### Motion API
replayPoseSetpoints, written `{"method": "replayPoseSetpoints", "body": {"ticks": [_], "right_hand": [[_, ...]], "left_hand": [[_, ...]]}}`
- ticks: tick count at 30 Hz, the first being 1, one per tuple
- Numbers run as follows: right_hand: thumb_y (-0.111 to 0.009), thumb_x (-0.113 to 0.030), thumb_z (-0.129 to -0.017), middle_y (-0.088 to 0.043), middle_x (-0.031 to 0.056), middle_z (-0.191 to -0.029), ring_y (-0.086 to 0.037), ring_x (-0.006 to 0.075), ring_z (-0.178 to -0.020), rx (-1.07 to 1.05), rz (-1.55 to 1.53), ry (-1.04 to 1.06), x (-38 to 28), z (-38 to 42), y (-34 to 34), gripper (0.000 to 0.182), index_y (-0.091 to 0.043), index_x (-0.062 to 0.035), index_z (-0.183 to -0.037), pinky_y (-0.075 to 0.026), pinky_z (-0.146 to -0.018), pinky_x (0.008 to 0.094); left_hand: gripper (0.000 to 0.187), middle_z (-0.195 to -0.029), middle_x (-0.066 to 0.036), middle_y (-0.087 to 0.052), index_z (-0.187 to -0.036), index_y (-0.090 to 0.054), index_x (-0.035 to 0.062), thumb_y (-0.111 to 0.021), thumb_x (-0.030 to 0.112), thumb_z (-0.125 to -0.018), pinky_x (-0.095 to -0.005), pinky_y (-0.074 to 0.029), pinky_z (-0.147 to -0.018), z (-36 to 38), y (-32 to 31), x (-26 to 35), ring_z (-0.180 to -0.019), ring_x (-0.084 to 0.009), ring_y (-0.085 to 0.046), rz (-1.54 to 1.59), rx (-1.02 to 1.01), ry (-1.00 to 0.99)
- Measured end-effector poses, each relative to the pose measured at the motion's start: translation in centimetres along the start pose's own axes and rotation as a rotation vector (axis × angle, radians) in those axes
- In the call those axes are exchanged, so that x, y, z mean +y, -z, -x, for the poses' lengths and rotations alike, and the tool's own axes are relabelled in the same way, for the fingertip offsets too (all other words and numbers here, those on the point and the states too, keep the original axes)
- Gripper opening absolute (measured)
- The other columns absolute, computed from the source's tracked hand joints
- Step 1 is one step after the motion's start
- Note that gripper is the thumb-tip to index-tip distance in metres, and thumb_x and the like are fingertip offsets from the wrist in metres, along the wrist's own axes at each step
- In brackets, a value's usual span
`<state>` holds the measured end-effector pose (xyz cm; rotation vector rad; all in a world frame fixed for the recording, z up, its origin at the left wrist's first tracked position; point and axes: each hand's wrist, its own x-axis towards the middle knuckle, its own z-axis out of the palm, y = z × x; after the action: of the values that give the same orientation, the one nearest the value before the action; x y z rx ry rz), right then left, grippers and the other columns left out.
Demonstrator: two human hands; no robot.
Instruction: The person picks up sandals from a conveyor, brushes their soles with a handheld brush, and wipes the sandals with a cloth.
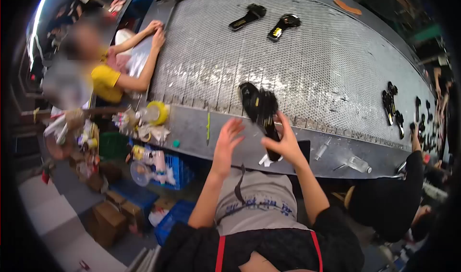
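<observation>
Over the near edge of the conveyor, a pair of glossy black slide sandals (266, 109) overlap each other, toe ends pointing away from me. My right hand (288, 146) has its fingers and thumb around the heel end of the nearer sandal. To the left of the sandals is my left hand (226, 146), raised with fingers spread and nothing in it. A small white scrap (267, 161) shows below the heel.
The metal mesh conveyor (201, 46) carries more black sandals (284, 27). A person in a yellow shirt (106, 82) sits at left; a dark-sleeved person (389, 195) works at right. A clear bottle (359, 165) and green pen (208, 126) lie on the metal ledge.
</observation>
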<state>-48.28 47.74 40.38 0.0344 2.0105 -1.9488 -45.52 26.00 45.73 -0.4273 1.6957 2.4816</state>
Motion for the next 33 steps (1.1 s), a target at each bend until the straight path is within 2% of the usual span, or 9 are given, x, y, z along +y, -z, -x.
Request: {"method": "replayPoseSetpoints", "body": {"ticks": [3, 7, 8, 12, 17, 21, 22, 27, 33], "right_hand": [[-0.086, 0.006, -0.071, -0.053, 0.0114, -0.145, -0.060, 0.0201, -0.120, -0.285, -0.319, -0.168, -7.0, 5.6, -1.2, 0.099, -0.036, -0.0027, -0.156, -0.051, -0.099, 0.0367], [-0.078, -0.007, -0.082, -0.068, 0.0141, -0.127, -0.065, 0.0255, -0.118, -0.210, 0.139, 0.012, -9.6, 9.1, -1.5, 0.056, -0.061, -0.0033, -0.134, -0.049, -0.103, 0.0372], [-0.077, -0.009, -0.084, -0.067, 0.0159, -0.129, -0.065, 0.0301, -0.118, -0.183, 0.109, -0.001, -11.6, 9.7, -1.3, 0.053, -0.061, -0.0055, -0.134, -0.048, -0.103, 0.0381], [-0.080, -0.010, -0.078, -0.067, 0.0145, -0.112, -0.061, 0.0346, -0.104, 0.013, 0.417, 0.223, -12.9, 11.2, -1.4, 0.054, -0.061, -0.0042, -0.128, -0.048, -0.091, 0.0418], [-0.081, -0.003, -0.071, -0.070, 0.0107, -0.103, -0.060, 0.0324, -0.098, 0.045, 0.372, 0.334, -13.1, 12.4, -2.1, 0.057, -0.058, -0.0051, -0.123, -0.046, -0.087, 0.0413], [-0.082, 0.002, -0.066, -0.071, 0.0078, -0.098, -0.059, 0.0300, -0.090, 0.110, 0.480, 0.393, -12.8, 13.3, -1.2, 0.056, -0.058, -0.0043, -0.117, -0.045, -0.081, 0.0401], [-0.082, 0.001, -0.066, -0.071, 0.0075, -0.098, -0.058, 0.0298, -0.089, 0.127, 0.529, 0.404, -12.6, 13.7, -0.8, 0.056, -0.058, -0.0038, -0.117, -0.045, -0.080, 0.0399], [-0.076, 0.006, -0.066, -0.064, 0.0048, -0.083, -0.055, 0.0255, -0.082, 0.163, 0.940, 0.466, -13.8, 15.2, 1.2, 0.045, -0.062, -0.0029, -0.108, -0.042, -0.072, 0.0396], [-0.077, -0.007, -0.071, -0.061, 0.0030, -0.080, -0.056, 0.0212, -0.081, -0.031, 1.132, 0.451, -14.7, 16.2, 3.1, 0.038, -0.066, -0.0050, -0.108, -0.041, -0.074, 0.0357]], "left_hand": [[0.091, -0.153, -0.026, -0.048, -0.153, -0.038, -0.0052, -0.025, 0.070, -0.104, -0.0529, -0.044, -0.113, -1.0, -4.1, 5.5, -0.140, -0.0409, -0.049, 0.595, -0.175, 0.179], [0.099, -0.144, -0.028, -0.058, -0.138, -0.056, -0.0106, -0.033, 0.077, -0.099, -0.0444, -0.045, -0.111, 2.9, -5.5, 9.1, -0.131, -0.0331, -0.059, 0.049, -0.660, -0.092], [0.090, -0.135, -0.041, -0.057, -0.136, -0.055, -0.0149, -0.055, 0.067, -0.097, -0.0533, -0.047, -0.111, 3.2, -5.5, 9.2, -0.126, -0.0441, -0.062, 0.166, -0.632, -0.154], [0.056, -0.124, -0.037, -0.066, -0.131, -0.060, -0.0042, -0.085, 0.016, -0.086, -0.0567, -0.056, -0.098, 5.3, -5.0, 12.1, -0.115, -0.0472, -0.068, -0.029, -0.686, -0.445], [0.040, -0.113, -0.028, -0.073, -0.121, -0.065, -0.0035, -0.079, 0.001, -0.084, -0.0449, -0.060, -0.091, 6.8, -5.5, 12.6, -0.106, -0.0395, -0.074, 0.015, -0.600, -0.610], [0.038, -0.109, -0.023, -0.076, -0.118, -0.068, -0.0042, -0.079, -0.003, -0.082, -0.0383, -0.062, -0.087, 6.3, -5.7, 12.6, -0.102, -0.0346, -0.077, -0.112, -0.645, -0.623], [0.031, -0.109, -0.029, -0.074, -0.116, -0.066, -0.0047, -0.077, 0.008, -0.090, -0.0496, -0.060, -0.092, 6.7, -5.5, 13.0, -0.103, -0.0424, -0.075, -0.198, -0.648, -0.510], [0.025, -0.111, -0.026, -0.075, -0.109, -0.072, -0.0066, -0.072, -0.004, -0.084, -0.0398, -0.059, -0.095, 6.1, -2.7, 13.8, -0.107, -0.0340, -0.075, -0.434, -0.738, -0.151], [0.044, -0.110, -0.012, -0.077, -0.122, -0.074, 0.0050, -0.075, -0.003, -0.079, -0.0324, -0.058, -0.086, 6.0, -2.0, 10.0, -0.098, -0.0256, -0.074, -0.726, -0.842, -0.234]]}}
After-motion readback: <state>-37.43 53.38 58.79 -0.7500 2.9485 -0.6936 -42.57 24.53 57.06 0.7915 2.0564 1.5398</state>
